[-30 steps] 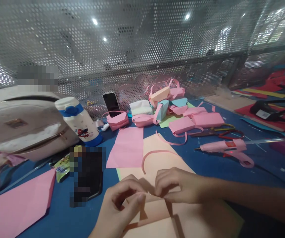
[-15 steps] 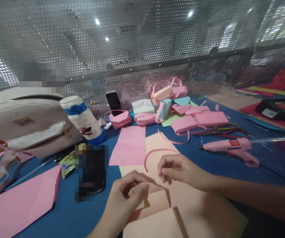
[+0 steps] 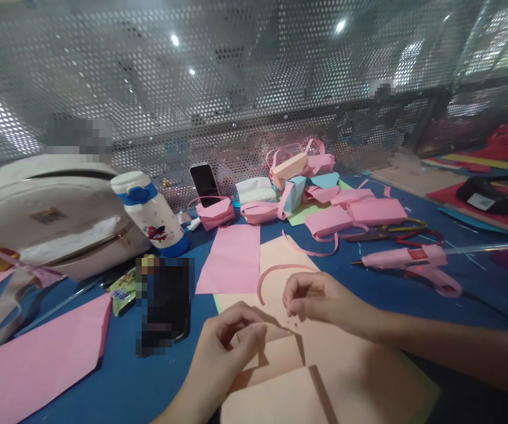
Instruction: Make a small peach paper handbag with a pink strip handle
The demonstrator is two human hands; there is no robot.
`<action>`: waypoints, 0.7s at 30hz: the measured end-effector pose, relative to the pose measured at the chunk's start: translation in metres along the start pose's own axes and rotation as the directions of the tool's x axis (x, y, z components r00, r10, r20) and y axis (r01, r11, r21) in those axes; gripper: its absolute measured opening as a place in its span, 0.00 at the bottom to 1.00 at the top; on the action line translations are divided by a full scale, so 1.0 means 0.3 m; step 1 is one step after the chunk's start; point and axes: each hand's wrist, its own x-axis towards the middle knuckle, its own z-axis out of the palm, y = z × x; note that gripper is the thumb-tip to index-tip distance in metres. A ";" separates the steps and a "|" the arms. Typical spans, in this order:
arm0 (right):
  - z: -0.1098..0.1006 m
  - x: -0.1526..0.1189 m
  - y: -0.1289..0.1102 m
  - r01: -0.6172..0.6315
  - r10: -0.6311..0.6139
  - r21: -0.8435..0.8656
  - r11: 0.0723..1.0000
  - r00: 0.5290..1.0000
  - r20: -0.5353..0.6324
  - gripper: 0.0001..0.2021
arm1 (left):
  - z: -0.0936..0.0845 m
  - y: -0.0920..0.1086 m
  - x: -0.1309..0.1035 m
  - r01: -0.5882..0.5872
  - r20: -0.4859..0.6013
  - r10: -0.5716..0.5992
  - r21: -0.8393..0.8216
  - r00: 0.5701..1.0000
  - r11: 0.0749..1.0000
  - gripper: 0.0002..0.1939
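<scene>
Folded peach paper piece (image 3: 276,391), atop larger peach paper sheet (image 3: 346,359). Left hand (image 3: 227,347): fingers pinching its flap; slackening could let folds spring open. Right hand (image 3: 320,297): fingers curled, apart; contents unclear.

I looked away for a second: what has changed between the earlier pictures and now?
The right hand has come off the folded peach paper and moved away from the wearer. The left hand still pinches the paper; the pink glue gun lies as it was.
</scene>
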 end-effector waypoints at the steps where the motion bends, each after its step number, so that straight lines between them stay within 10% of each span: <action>1: 0.003 0.000 -0.002 0.003 -0.003 0.012 1.000 1.000 -0.006 0.14 | 0.000 0.000 0.000 -0.003 0.000 0.003 0.002 1.000 1.000 0.11; 10: -0.019 0.001 -0.044 0.058 -0.041 -0.345 0.937 0.998 0.056 0.04 | -0.002 -0.006 0.004 0.007 0.007 -0.007 0.011 1.000 1.000 0.11; 16: -0.052 0.004 0.000 0.351 -0.139 -0.675 0.648 0.927 0.348 0.05 | 0.010 0.030 -0.010 0.060 -0.030 -0.059 0.037 0.998 0.998 0.11; 21: -0.043 0.001 0.028 0.421 -0.194 -0.686 0.594 0.902 0.386 0.05 | 0.001 0.032 -0.012 0.057 0.022 -0.059 0.096 0.998 0.994 0.11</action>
